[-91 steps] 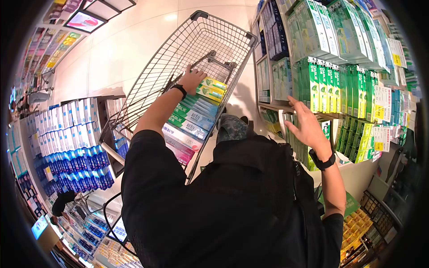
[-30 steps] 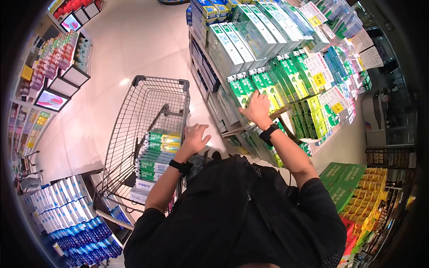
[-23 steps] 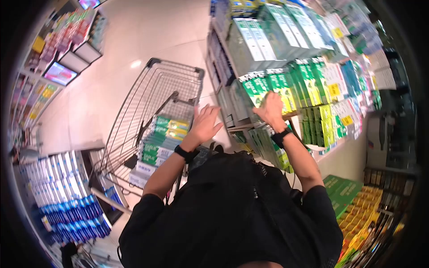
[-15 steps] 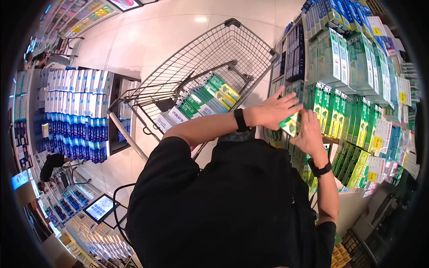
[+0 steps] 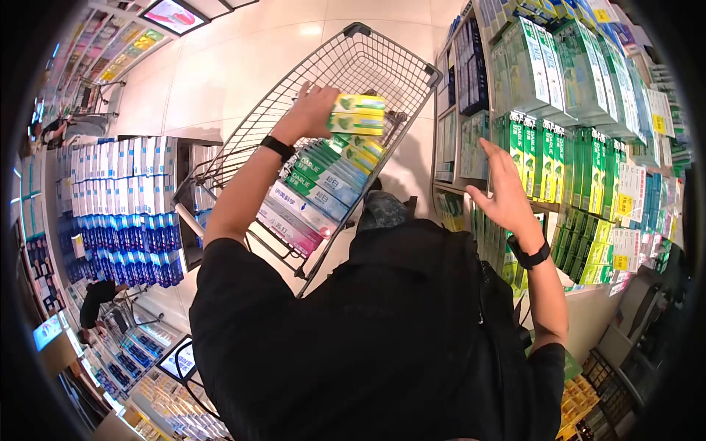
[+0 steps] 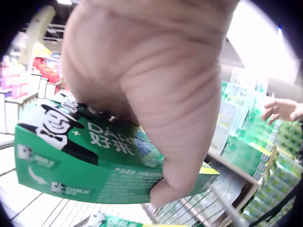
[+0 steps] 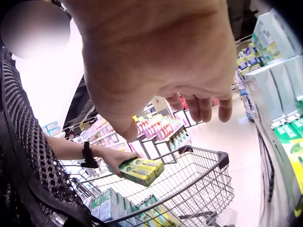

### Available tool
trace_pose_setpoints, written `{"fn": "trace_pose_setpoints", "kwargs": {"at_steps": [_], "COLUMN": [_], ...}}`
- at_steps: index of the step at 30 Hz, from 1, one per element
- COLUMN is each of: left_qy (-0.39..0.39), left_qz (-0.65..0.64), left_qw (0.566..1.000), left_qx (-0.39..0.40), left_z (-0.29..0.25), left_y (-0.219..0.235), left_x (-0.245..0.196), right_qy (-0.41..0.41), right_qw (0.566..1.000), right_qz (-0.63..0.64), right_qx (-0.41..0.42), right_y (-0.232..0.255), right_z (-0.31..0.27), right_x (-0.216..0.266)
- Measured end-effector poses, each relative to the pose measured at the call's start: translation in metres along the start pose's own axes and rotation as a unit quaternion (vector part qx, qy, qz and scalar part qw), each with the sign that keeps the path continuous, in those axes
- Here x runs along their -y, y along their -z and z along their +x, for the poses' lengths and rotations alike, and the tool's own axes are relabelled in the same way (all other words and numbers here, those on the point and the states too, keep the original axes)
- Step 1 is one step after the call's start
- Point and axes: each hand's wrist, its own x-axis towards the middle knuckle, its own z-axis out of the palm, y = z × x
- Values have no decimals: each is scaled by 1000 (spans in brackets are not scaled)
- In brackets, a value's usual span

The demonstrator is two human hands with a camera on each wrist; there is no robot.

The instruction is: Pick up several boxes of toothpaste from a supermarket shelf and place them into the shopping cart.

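My left hand [image 5: 312, 112] grips a pair of green and yellow Darlie toothpaste boxes [image 5: 358, 114] above the shopping cart [image 5: 358, 29]. In the left wrist view the thumb lies along the side of the toothpaste boxes [image 6: 61, 163], and the other fingertips are hidden behind the hand. Below them, a row of toothpaste boxes [image 5: 323, 180] in green, white and pink lies in the cart basket. My right hand [image 5: 506, 192] is in the air in front of the shelf, fingers extended and holding nothing; its palm [image 7: 156, 56] fills the top of the right wrist view.
To the right stands a shelf with upright Darlie boxes [image 5: 533, 158], clear display cases [image 5: 529, 66] above and price tags [image 5: 625, 191]. A stack of white and blue boxes [image 5: 121, 198] is at the left. Pale floor [image 5: 243, 59] runs beyond the cart.
Half a second ago both hands met at a toothpaste box by the shelf. Since then my left hand has carried the boxes left over the cart, and my right hand has let go.
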Motion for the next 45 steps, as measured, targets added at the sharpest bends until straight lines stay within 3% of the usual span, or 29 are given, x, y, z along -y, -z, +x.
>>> {"fn": "trace_pose_setpoints", "kwargs": {"at_steps": [5, 12, 14, 19, 24, 28, 32, 34, 35, 38, 42, 45], "left_qy": [-76, -164, -113, -121, -67, -63, -1, 273, 286, 270, 265, 249], "left_qz": [134, 179, 144, 139, 46, 56, 50, -32, -117, -161, -168, -146], "left_qw": [983, 968, 975, 968, 963, 965, 979, 929, 893, 867, 877, 875], "left_qx": [101, 68, 123, 169, 255, 250, 199, 248, 326, 388, 364, 389], "left_z": [15, 30, 34, 41, 73, 75, 75, 86, 91, 75, 67, 65], "left_y": [-85, -146, -151, -144, -162, -158, -139, -137, -151, -141, -148, -151], "left_x": [42, 8, 10, 5, 8, 13, 26, 56, 89, 94, 98, 105], "right_qy": [-20, -40, -79, -95, -110, -122, -125, -132, -139, -155, -156, -153], "right_qw": [997, 998, 993, 991, 989, 987, 987, 986, 986, 982, 983, 983], "right_qz": [50, 42, 69, 75, 87, 82, 85, 85, 82, 92, 84, 81], "right_qx": [51, 39, 51, 50, 55, 58, 47, 47, 48, 55, 53, 61], "right_y": [-15, -16, -16, -23, -25, -23, -23, -24, -24, -25, -29, -30], "right_z": [-4, -4, -6, -14, -22, -23, -29, -31, -32, -33, -35, -32], "right_x": [4, -4, -1, -7, -18, -18, -20, -24, -26, -27, -29, -28]}}
